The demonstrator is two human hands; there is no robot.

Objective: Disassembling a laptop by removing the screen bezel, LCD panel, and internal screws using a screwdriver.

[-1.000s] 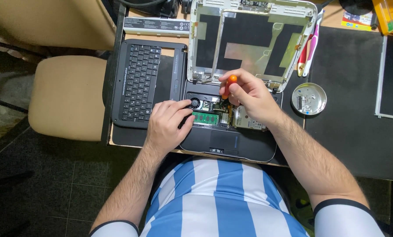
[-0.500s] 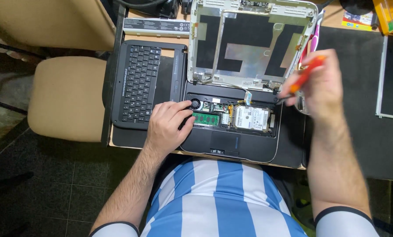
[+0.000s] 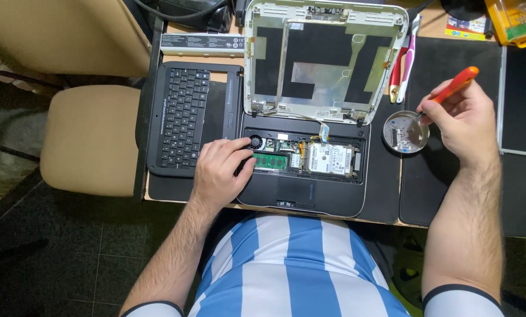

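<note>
An opened laptop base [image 3: 310, 194] lies on the desk with its green memory stick [image 3: 270, 161], hard drive [image 3: 328, 158] and fan exposed. My left hand [image 3: 220, 170] rests flat on the base's left side, fingers touching the area beside the fan. My right hand [image 3: 465, 123] holds an orange-handled screwdriver [image 3: 453, 87], its tip pointing down into a small round metal dish [image 3: 405, 132] to the right of the laptop. The stripped screen lid [image 3: 324, 58] stands behind the base.
A detached black keyboard [image 3: 183, 120] lies left of the base, with a long grey battery [image 3: 201, 44] behind it. Red and pink tools [image 3: 402, 64] lie beside the lid. A dark panel [image 3: 524, 100] sits at far right, a beige chair [image 3: 90, 138] at left.
My right hand lifted the screwdriver off the laptop's inside and carried it right, over to the metal dish. My left hand stayed put on the base.
</note>
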